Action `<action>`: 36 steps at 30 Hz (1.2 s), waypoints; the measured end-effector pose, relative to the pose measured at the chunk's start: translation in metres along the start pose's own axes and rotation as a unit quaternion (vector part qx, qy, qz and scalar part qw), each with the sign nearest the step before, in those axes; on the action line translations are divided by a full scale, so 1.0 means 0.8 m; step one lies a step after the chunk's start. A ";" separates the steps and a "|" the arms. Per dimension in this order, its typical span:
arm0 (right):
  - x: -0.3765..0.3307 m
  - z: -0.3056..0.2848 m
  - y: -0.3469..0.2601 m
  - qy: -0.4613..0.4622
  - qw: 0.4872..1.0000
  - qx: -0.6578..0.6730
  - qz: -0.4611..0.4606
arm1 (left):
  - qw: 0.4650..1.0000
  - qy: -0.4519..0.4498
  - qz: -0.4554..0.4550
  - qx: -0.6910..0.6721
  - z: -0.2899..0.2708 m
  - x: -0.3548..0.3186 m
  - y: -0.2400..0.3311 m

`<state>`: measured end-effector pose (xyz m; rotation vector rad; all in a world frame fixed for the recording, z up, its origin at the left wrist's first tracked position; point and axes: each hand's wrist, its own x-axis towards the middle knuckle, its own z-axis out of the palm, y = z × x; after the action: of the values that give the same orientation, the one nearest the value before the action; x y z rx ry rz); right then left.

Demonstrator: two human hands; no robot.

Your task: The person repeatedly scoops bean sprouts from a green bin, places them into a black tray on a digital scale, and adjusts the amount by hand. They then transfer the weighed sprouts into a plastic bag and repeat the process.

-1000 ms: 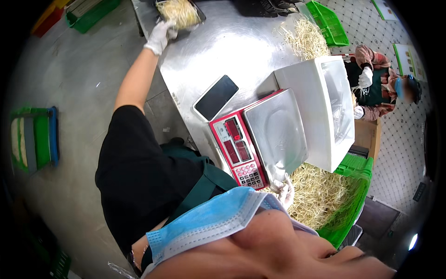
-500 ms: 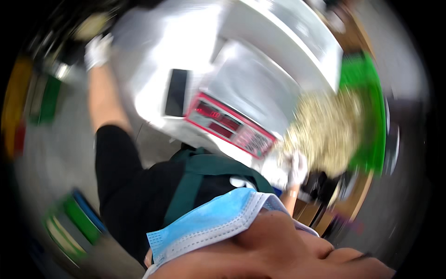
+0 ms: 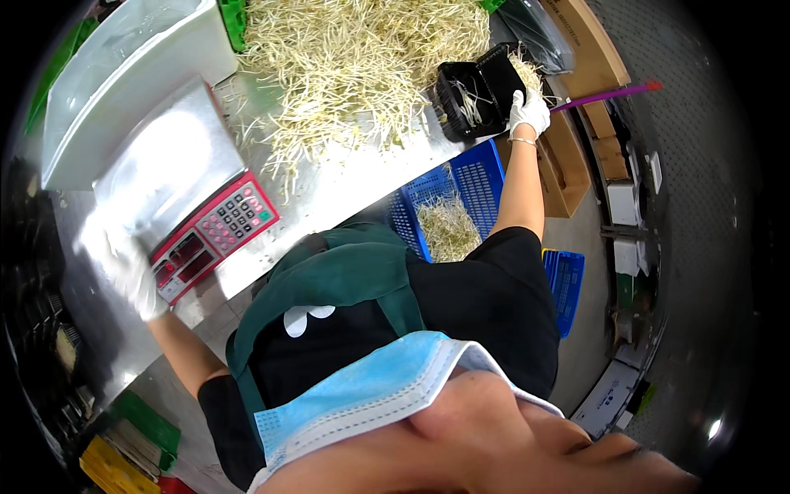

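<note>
My right hand (image 3: 529,114), in a white glove, grips the edge of a black plastic box (image 3: 471,100) with its flap raised. A few pale sprouts lie inside that box, at the right end of the metal table. My left hand (image 3: 123,267), also gloved, is smeared by motion beside the front left corner of a red-framed weighing scale (image 3: 216,226); its fingers cannot be made out. A large heap of bean sprouts (image 3: 354,74) spreads over the table between the scale and the box.
Behind the scale stands a white tub (image 3: 136,90). A blue crate (image 3: 473,177) holding sprouts is below the table's front edge. Cardboard boxes (image 3: 576,37) line the right side, with a purple stick (image 3: 609,95) jutting out. Dark stacked trays (image 3: 41,362) are at far left.
The view has swung right. My left hand has come back from the far left to the scale; my right hand has moved from the sprouts by the scale to the black box.
</note>
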<state>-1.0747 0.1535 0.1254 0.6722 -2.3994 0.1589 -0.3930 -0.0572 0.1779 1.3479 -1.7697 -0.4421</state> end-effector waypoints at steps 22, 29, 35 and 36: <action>-0.003 -0.116 -0.143 -0.027 0.787 0.289 -0.544 | 0.830 -0.290 -0.127 -0.459 0.229 -0.069 0.181; -0.096 -0.157 -0.349 -0.213 0.423 0.615 -0.630 | 0.760 0.019 -0.300 -0.576 0.155 -0.052 0.107; -0.018 -0.069 -0.518 -0.280 0.735 0.294 -0.543 | 0.825 0.105 -0.365 -0.418 0.046 -0.043 -0.012; -0.016 -0.027 -0.558 -0.172 0.776 0.242 -0.557 | 0.899 0.114 -0.330 -0.266 0.042 -0.025 0.008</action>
<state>-0.8294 -0.2201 0.1120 2.3976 -1.8305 0.1430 -0.4227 -0.0437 0.1549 1.4816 -0.8606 -1.0077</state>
